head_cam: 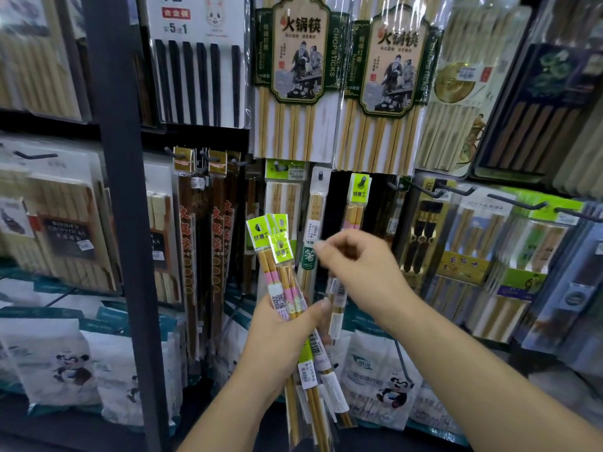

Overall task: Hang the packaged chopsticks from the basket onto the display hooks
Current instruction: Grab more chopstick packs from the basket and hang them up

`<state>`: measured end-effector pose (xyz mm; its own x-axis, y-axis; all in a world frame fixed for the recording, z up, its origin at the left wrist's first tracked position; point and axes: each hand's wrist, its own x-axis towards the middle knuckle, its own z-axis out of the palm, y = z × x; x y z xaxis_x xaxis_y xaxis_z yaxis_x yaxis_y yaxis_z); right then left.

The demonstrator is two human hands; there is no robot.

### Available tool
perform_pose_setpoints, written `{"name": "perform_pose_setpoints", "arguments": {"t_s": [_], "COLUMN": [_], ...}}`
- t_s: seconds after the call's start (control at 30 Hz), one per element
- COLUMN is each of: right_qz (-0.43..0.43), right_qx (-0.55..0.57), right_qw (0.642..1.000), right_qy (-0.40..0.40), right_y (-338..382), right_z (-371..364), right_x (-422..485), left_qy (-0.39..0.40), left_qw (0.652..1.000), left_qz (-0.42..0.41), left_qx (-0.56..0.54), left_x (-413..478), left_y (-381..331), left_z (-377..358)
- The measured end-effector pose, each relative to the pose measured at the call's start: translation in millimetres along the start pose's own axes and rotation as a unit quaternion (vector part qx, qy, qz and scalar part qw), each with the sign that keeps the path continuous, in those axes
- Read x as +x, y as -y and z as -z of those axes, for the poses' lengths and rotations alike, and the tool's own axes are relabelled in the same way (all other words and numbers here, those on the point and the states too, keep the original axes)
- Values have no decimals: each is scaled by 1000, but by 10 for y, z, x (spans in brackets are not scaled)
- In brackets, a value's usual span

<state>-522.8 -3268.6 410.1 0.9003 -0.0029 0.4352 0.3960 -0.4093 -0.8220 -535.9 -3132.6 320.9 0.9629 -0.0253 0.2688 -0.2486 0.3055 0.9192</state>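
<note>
Packaged chopsticks [288,288] bunched in my left hand [284,324], before the display hooks [361,181].
My left hand grips the bundle around its middle, thumb across the front, lime-green header cards [257,231] fanned upward. My right hand [359,265] hovers just right of those cards with fingers curled; the blur there keeps me from telling whether it pinches anything. One matching green-headed pack [357,207] hangs on a hook above that hand, with a longer pale pack [315,210] hanging just left of it.

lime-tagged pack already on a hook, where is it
Head view, right of centre: the lime-tagged pack hangs above the right hand, beside a white-tagged pack.
</note>
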Motion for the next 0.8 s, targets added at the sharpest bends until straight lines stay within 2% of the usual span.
{"name": "perform_pose_setpoints", "arguments": {"t_s": [0.1,0.27,0.47,0.63,0.8], "right_qz": [18,2,9,-19,-47], "right_qx": [-3,-20,-25,16,17], "right_qw": [996,994,995,999,999], "right_qy": [91,108,92,49,-5], "right_y": [8,0,-1,-11,-42], "right_z": [-133,-215,-165,-96,-2], "right_x": [-76,-71,-66,-10,46], "left_qy": [47,57,53,8,-16], "left_qw": [998,997,998,995,997], "left_qz": [-37,-53,-29,33,30], "left_qx": [4,-2,2,-91,-68], "left_x": [-16,-28,-23,-24,-29], "left_y": [-45,-56,-76,-46,-13], "left_z": [-29,-37,-36,-53,-48]}}
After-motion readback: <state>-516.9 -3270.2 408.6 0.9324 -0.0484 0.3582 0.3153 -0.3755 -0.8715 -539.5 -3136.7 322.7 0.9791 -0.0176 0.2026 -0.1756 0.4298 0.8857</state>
